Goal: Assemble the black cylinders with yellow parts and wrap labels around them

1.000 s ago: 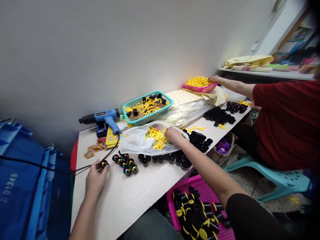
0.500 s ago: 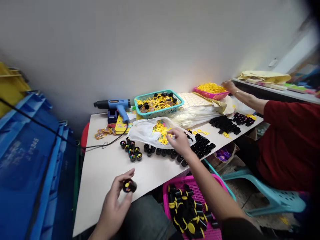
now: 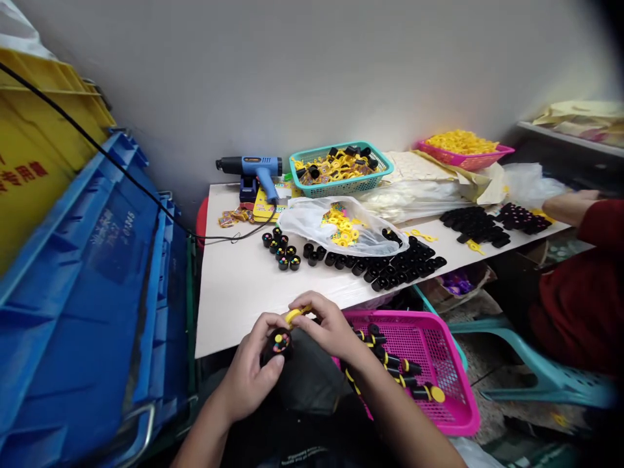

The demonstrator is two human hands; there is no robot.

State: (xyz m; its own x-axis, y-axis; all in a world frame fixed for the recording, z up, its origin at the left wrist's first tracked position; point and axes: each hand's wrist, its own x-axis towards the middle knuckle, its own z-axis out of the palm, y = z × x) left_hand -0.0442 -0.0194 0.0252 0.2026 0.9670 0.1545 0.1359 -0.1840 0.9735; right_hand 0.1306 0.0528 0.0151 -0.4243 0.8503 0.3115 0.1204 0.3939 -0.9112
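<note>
- Blue plastic crates [image 3: 102, 260] stand beside the table's left end.
- A blue-and-black heat gun [image 3: 253, 168] lies at the back of the white table [image 3: 229, 279].
- The left hand [image 3: 248, 377] grips a glossy black cylindrical cup [image 3: 279, 346] between thumb and fingers, above the lap near the table's front edge; its open mouth shows small coloured beads.
- Behind it on the table sits a cluster of similar bead-filled black cups [image 3: 283, 252].
- The right hand [image 3: 331, 328] pinches a yellow plastic cap piece [image 3: 293, 316] just beside the cup's rim; whether they touch, I cannot tell.
- The step in hand looks like capping; the next move seems to call for squaring the piece over the mouth, cup level, then pressing evenly.
- At right, a pink plastic basket [image 3: 461, 383] holds yellow-capped black cylinders [image 3: 390, 357].
</note>
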